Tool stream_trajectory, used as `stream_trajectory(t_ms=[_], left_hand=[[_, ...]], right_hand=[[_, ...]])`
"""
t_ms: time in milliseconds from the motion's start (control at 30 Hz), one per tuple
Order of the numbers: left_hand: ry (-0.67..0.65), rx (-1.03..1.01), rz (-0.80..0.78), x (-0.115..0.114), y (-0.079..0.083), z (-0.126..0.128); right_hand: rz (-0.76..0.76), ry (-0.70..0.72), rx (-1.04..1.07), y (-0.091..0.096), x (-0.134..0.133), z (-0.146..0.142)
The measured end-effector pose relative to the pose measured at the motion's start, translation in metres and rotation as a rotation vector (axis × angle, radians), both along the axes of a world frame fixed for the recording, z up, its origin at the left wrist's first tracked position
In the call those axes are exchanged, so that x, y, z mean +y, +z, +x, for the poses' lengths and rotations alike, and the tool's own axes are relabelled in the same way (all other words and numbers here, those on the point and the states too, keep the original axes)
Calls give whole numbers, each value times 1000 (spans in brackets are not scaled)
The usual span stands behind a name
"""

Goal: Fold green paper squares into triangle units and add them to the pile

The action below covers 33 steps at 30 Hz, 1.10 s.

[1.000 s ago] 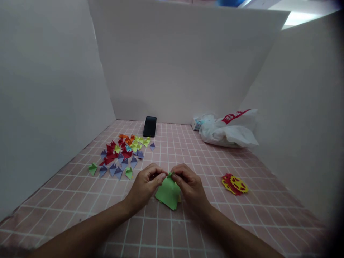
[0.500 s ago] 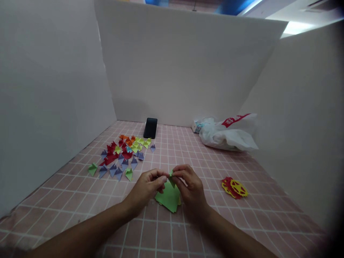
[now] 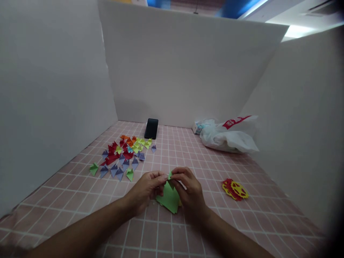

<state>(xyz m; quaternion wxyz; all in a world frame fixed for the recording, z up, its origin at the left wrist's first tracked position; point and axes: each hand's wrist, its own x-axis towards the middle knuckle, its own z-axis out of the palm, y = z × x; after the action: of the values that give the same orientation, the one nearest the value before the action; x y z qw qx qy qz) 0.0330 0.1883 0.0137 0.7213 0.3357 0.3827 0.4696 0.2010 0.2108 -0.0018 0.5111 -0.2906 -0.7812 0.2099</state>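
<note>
A small folded green paper piece (image 3: 171, 184) is pinched between my two hands above the table. My left hand (image 3: 147, 188) grips its left edge with thumb and forefinger. From the other side, my right hand (image 3: 189, 188) holds it with thumb and fingers. Below them lies a stack of green paper sheets (image 3: 169, 200), partly covered by my hands, with a yellow edge showing at its right. To the left, a cluster of folded paper pieces in purple, red, orange, yellow and green spreads out; a green folded piece (image 3: 130, 174) is the nearest of these.
A black phone (image 3: 151, 128) lies behind the cluster. At the back right sits a white plastic bag (image 3: 228, 138) beside a small box (image 3: 197, 128). Red and yellow cut-out discs (image 3: 235, 189) lie to the right. White panels (image 3: 188, 71) enclose the pink checked tablecloth (image 3: 172, 236).
The thumb and fingers of both hands have shifted slightly on the green paper piece. The whole view has moved a little; things on the table stay in place.
</note>
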Motion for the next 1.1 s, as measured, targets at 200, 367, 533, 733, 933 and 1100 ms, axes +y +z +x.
stream_trajectory(t_ms=[200, 367, 533, 733, 933, 1100], left_hand=[[71, 226, 179, 4, -4, 3], [196, 489, 496, 6, -5, 5], [250, 609, 623, 5, -5, 7], [329, 736, 688, 10, -8, -1], [514, 1188, 597, 52, -13, -32], [532, 1408, 534, 92, -14, -48]], right_hand=[[-34, -35, 70, -3, 3, -1], [-91, 4, 138, -4, 3, -3], [-108, 40, 156, -5, 4, -6], [-124, 39, 179, -6, 6, -5], [-137, -98, 216, 0, 15, 9], [-173, -123, 245, 2, 18, 14]])
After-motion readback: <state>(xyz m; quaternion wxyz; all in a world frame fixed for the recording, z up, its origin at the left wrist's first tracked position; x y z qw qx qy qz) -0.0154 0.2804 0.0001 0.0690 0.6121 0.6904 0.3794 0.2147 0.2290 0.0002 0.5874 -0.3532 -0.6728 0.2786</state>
